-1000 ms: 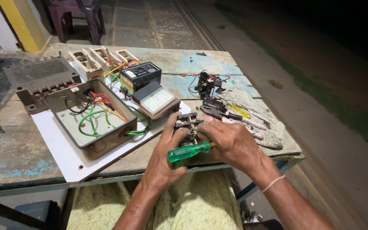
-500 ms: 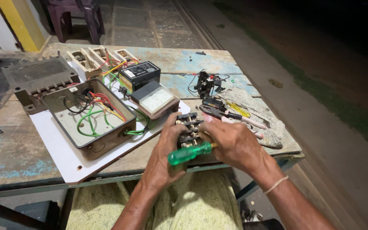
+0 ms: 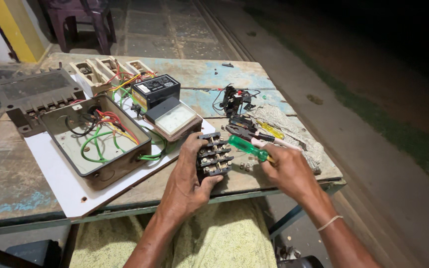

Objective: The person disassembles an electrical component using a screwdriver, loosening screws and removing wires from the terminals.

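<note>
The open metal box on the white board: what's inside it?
Inside the open metal box lie loose green wires, red and yellow wires and a black wire loop on a pale base. Its near wall hides the closest part of the floor.

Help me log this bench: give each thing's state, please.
Black screw-terminal block: upright, gripped by left hand.
Green-handled screwdriver: held in right hand, off the block.
Brown metal box: open, wires exposed.
Grey box lid: off, lying beside it.

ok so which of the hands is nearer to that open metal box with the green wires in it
Left. The left hand holds the black terminal block just right of the open metal box. The right hand, with the green-handled screwdriver, sits farther right, beyond the block.
</note>
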